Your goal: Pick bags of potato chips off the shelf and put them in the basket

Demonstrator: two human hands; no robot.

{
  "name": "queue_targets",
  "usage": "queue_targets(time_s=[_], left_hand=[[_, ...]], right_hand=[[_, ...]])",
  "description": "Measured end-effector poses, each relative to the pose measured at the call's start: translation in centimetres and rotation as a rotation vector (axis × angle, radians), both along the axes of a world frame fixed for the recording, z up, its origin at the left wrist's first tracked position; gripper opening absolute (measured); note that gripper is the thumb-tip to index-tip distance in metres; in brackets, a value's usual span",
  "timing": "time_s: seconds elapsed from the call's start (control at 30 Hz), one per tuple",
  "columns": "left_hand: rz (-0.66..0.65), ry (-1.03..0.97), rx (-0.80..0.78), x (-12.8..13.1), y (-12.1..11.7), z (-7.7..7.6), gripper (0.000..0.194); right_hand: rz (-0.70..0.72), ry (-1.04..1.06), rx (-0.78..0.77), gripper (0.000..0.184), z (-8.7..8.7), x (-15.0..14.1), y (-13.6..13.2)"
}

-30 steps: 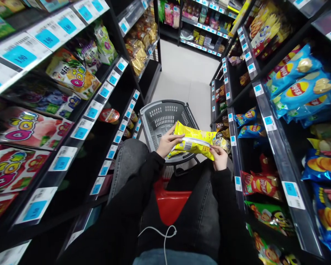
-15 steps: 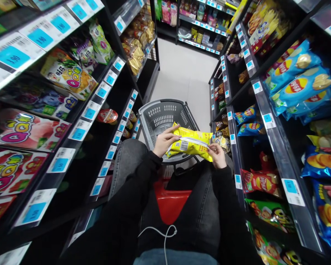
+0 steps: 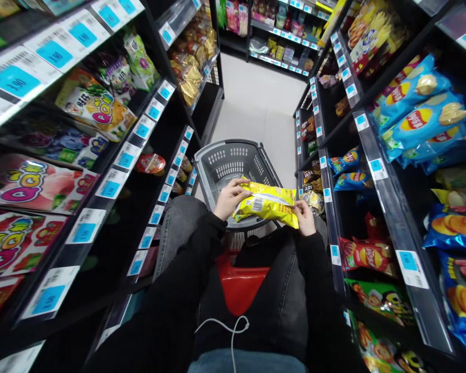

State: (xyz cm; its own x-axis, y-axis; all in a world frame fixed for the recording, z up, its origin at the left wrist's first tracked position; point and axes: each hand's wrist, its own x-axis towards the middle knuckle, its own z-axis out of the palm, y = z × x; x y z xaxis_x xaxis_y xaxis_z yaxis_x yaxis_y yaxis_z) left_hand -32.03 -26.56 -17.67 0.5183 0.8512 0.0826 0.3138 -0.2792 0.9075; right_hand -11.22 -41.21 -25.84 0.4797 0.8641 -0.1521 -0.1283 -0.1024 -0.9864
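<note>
A yellow snack bag (image 3: pixel 267 203) lies crosswise between both my hands, its back side with a barcode facing up. My left hand (image 3: pixel 228 198) grips the bag's left end, fingers curled over the top. At the bag's right end my right hand (image 3: pixel 305 217) pinches the edge. The bag hangs just over the near rim of a grey plastic shopping basket (image 3: pixel 225 161), which holds nothing I can see. Both my arms wear black sleeves.
Black shelves line a narrow aisle. On the left are jelly and candy bags (image 3: pixel 95 106) with blue price tags; on the right, blue crisp bags (image 3: pixel 423 119) and red ones (image 3: pixel 367 256). A red seat (image 3: pixel 241 285) shows between my knees. Pale floor (image 3: pixel 256 103) runs ahead.
The bag has tilted flatter and dropped slightly toward the basket rim. Both hands stayed on its ends and drew a little closer together.
</note>
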Motion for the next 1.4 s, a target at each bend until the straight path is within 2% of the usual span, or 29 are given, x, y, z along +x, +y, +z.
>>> queue_targets(time_s=[0.37, 0.47, 0.6, 0.9, 1.03, 1.4], left_hand=[[-0.008, 0.066, 0.030, 0.3, -0.3, -0.3, 0.029], [-0.068, 0.084, 0.068, 0.1, -0.4, -0.1, 0.028], [-0.192, 0.092, 0.072, 0.0, -0.7, 0.0, 0.036], [-0.055, 0.155, 0.170, 0.7, -1.6, -0.6, 0.006], [-0.026, 0.224, 0.154, 0.8, -1.5, -0.7, 0.008], [0.057, 0.339, 0.033, 1.0, -1.8, -2.4, 0.012]], right_hand=[[0.020, -0.045, -0.021, 0.042, 0.4, 0.2, -0.4], [0.015, -0.043, -0.014, 0.041, 0.7, 0.0, -0.6], [0.011, -0.023, 0.000, 0.041, 1.2, -0.3, -0.8], [0.035, 0.048, 0.035, 0.038, 0.9, -0.9, -0.7], [-0.012, -0.026, 0.069, 0.035, 0.3, -1.0, -0.3], [-0.105, -0.240, -0.092, 0.033, -2.0, -1.2, 0.7]])
